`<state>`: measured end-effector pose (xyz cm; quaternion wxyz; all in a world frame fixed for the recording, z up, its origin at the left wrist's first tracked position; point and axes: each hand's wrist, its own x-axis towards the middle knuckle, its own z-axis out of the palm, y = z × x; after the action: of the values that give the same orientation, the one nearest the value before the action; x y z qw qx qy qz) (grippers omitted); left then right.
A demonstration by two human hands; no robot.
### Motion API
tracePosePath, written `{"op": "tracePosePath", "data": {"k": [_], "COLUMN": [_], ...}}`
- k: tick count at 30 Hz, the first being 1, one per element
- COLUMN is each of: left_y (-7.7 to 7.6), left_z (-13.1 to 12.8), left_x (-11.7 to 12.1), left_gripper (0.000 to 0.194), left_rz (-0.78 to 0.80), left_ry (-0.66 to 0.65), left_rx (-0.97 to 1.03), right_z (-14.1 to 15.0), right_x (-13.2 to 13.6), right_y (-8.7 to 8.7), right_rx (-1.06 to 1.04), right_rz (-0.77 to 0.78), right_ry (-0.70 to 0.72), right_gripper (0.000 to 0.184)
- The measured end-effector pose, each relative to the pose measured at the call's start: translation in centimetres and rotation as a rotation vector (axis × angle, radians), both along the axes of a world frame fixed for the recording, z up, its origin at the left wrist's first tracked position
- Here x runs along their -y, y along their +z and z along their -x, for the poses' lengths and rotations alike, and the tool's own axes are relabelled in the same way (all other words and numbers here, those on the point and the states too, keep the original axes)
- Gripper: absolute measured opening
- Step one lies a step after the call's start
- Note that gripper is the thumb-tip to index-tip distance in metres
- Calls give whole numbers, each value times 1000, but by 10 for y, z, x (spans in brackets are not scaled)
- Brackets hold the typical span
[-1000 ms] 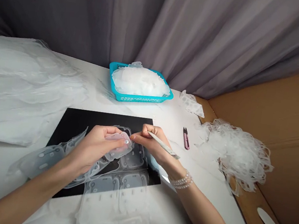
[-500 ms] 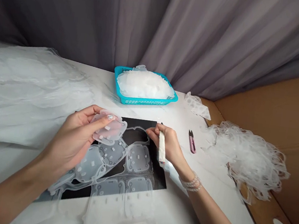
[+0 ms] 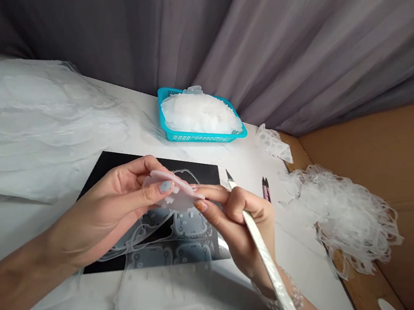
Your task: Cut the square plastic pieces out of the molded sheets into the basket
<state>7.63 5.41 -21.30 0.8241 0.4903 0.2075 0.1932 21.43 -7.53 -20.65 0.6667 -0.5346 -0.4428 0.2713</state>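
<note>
My left hand (image 3: 108, 213) pinches a translucent silicone piece (image 3: 181, 201) between thumb and fingers, tilted and held above the black mat (image 3: 108, 167). The thumb and a finger of my right hand (image 3: 243, 226) grip the right edge of the same piece. Tucked in the right hand is a craft knife (image 3: 265, 259) with a long white handle, its dark blade pointing away from me. Below both hands, a moulded silicone sheet (image 3: 151, 257) with several rounded pieces lies across the mat, partly hidden by my hands.
A blue basket (image 3: 194, 137) heaped with translucent pieces stands at the back. Pink thread snips (image 3: 266, 189) lie right of the mat, near a pile of silicone scraps (image 3: 347, 219). Stacked translucent sheets (image 3: 35, 127) cover the left side. A cardboard wall (image 3: 402, 150) borders the right.
My right hand has come left from the sheet's cut-out and taken the edge of the piece. The knife has turned in that hand. The piece has tilted nearly edge-on and moved slightly right.
</note>
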Motion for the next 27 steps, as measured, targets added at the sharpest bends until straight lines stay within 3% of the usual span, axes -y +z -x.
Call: {"op": "tracePosePath", "data": {"k": [5, 7, 9, 12, 14, 17, 19, 27], "left_y": [-2, -3, -3, 1, 4, 8, 10, 16], "left_z": [3, 3, 1, 0, 0, 5, 8, 14], "left_x": [-1, -3, -6, -10, -12, -13, -13, -10], "left_gripper": [9, 23, 38, 34, 31, 22, 25, 31], "left_rz": [-88, -83, 49, 376, 451, 323, 236, 97], "left_ry": [32, 95, 115, -43, -124, -118, -115, -66], "left_rx": [-60, -132, -165, -95, -39, -39, -74, -138], "right_z": [-1, -2, -5, -10, -13, -18, -20, -17], "right_x": [2, 3, 3, 3, 3, 4, 4, 1], "right_y": [1, 0, -2, -8, -13, -22, -25, -23], "right_rx": [85, 166, 291, 514, 673, 875, 947, 856], "right_rz": [-84, -108, -153, -249, -314, -384, -401, -386], "right_ry": [-28, -69, -91, -55, -6, 70, 71, 7], "right_gripper": [48, 46, 45, 43, 42, 40, 39, 41]}}
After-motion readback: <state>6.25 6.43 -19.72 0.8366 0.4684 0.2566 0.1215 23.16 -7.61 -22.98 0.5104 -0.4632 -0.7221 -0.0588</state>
